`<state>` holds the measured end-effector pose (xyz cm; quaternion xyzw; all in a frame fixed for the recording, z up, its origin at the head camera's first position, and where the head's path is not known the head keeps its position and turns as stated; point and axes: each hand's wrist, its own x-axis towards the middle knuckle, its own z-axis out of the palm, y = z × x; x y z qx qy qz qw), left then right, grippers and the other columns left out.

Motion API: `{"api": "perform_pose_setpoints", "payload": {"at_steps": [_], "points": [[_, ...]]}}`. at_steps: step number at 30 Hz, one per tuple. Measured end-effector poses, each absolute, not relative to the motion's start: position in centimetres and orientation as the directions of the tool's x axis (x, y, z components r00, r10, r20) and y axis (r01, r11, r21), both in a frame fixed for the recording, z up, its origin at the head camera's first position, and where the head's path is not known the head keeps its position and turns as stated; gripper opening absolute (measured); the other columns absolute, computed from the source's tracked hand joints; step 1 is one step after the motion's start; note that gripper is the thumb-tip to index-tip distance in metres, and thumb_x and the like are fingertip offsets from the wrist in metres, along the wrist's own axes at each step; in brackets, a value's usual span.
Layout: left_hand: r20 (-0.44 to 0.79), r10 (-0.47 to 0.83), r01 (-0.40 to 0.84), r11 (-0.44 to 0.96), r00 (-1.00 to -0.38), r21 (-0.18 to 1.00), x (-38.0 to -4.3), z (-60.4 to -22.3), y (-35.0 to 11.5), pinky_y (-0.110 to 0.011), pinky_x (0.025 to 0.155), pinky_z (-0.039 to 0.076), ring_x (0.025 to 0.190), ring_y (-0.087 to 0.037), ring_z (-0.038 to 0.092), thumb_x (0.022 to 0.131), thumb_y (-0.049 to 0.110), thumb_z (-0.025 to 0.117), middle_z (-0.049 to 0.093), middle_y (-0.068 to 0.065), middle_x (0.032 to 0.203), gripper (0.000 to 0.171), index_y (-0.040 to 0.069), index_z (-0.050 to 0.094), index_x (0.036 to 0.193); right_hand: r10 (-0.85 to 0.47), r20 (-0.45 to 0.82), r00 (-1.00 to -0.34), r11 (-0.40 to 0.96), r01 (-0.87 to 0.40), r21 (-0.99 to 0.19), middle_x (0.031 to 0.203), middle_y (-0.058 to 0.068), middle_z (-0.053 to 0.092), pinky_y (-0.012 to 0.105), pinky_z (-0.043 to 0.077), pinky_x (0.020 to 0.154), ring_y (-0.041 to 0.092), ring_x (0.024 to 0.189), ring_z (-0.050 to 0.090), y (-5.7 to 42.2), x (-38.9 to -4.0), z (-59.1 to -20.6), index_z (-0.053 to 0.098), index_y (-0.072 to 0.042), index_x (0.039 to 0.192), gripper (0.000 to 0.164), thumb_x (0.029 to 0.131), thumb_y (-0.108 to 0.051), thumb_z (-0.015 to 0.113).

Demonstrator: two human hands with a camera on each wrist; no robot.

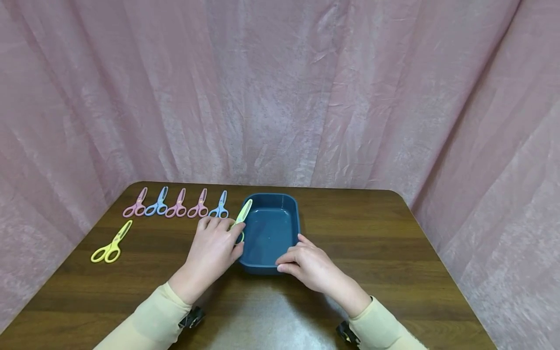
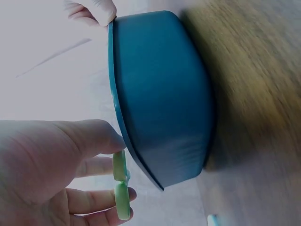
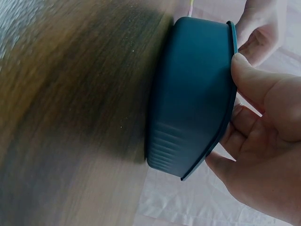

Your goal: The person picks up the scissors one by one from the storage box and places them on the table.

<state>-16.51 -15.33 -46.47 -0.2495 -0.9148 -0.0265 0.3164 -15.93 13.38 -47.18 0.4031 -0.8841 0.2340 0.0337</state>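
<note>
My left hand (image 1: 214, 250) holds light green scissors (image 1: 243, 212) at the left rim of a dark blue plastic tub (image 1: 268, 270). Their blades point away from me, over the tub's far left corner. In the left wrist view the green handle loops (image 2: 120, 165) show between thumb and fingers, beside the tub's wall (image 2: 160, 94). At the near right corner my right hand (image 1: 310, 265) grips the rim, thumb on the near edge and fingertips on the right side. The right wrist view shows the thumb (image 3: 247, 75) pressed to the rim of the upright tub (image 3: 193, 89).
Left of the tub, pink scissors (image 1: 177, 209) and blue scissors (image 1: 218, 210) lie in a row along the table's back edge. Yellow scissors (image 1: 111, 245) lie nearer, at the left. A pink curtain (image 1: 280, 97) hangs behind the brown wooden table (image 1: 372, 233).
</note>
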Motion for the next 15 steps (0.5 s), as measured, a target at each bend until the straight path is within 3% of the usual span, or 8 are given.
{"api": "perform_pose_setpoints", "payload": {"at_steps": [15], "points": [[0.647,0.408,0.467,0.880,-0.644,-0.089,-15.3,-47.0,-18.2,-0.063,0.091,0.049,0.093,-0.042,0.069,0.083,0.017,0.091,0.078,-0.016,0.105,0.036,0.006,0.078,0.115,-0.692,0.254,-0.675,0.573,-0.728,-0.375,0.101,-0.010,0.080,0.061,0.035,0.126,0.014,0.102,0.071,13.3,-15.9,-47.2,0.087,-0.016,0.109,0.011,0.104,-0.018,0.078]]}}
